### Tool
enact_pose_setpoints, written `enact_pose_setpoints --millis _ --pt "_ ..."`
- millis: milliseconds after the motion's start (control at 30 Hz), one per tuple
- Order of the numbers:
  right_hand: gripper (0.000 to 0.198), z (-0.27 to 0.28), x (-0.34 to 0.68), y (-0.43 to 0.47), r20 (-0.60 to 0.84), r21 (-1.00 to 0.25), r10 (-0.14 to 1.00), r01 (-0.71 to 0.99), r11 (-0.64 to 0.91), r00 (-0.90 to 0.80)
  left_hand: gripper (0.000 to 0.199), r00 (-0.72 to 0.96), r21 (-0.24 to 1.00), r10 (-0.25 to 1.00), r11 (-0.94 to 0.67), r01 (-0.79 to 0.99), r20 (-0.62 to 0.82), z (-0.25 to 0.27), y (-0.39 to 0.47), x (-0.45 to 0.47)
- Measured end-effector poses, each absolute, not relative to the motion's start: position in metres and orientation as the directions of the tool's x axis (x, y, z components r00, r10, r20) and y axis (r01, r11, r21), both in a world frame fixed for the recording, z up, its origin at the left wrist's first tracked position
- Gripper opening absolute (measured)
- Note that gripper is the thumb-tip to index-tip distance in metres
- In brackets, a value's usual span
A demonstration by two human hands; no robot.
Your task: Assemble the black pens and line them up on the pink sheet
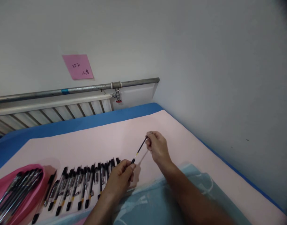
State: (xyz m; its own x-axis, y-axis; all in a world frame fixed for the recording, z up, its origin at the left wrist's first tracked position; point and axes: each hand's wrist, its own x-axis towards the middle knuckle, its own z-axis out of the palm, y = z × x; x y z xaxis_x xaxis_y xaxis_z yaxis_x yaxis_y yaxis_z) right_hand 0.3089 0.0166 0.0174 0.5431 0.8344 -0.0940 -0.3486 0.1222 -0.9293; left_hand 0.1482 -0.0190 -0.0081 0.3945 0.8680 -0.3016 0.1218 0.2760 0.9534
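Observation:
A thin dark pen refill (141,145) slants between my two hands above the pink sheet. My right hand (158,146) pinches its upper end between thumb and fingers. The refill has a yellow band and a clear stretch near its lower end, which meets a black pen end (133,161). My left hand (122,173) is closed around that pen, and most of the barrel is hidden in the fingers. Left of my left hand, several clear pens (74,190) with black ends lie side by side in a row.
A pink basin (37,195) with several pens (19,190) stands at the lower left. Blue patterned cloth (148,203) lies under my forearms. Beyond the pink sheet (106,132) are a blue edge, a radiator (70,111) and a pipe (91,89). A wall rises at right.

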Motion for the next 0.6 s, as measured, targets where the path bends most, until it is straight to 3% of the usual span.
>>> enact_pose_setpoints --millis 67,133,267,367,600 --pt "0.014 0.02 0.324 0.022 -0.1 -0.895 0.77 -0.395 0.207 0.63 0.031 0.37 0.956 0.882 0.259 0.136 -0.291 -0.008 -0.018 0.148" --pt "0.014 0.022 0.33 0.022 -0.126 -0.886 0.789 -0.427 0.183 0.601 0.029 0.326 0.949 0.891 0.3 0.098 -0.315 -0.005 -0.017 0.147" --pt "0.011 0.022 0.305 0.006 -0.251 -0.922 0.952 -0.344 -0.179 0.177 0.036 0.252 0.932 0.909 0.358 -0.058 -0.333 0.004 -0.016 0.146" --pt "0.009 0.019 0.278 -0.006 -0.266 -0.925 0.964 -0.273 -0.263 -0.028 0.036 0.249 0.951 0.927 0.305 -0.059 -0.282 0.006 -0.016 0.144" --pt "0.011 0.009 0.269 -0.007 -0.228 -0.954 0.974 -0.199 -0.225 -0.005 0.029 0.308 0.978 0.929 0.193 0.077 -0.207 0.0 -0.016 0.144"
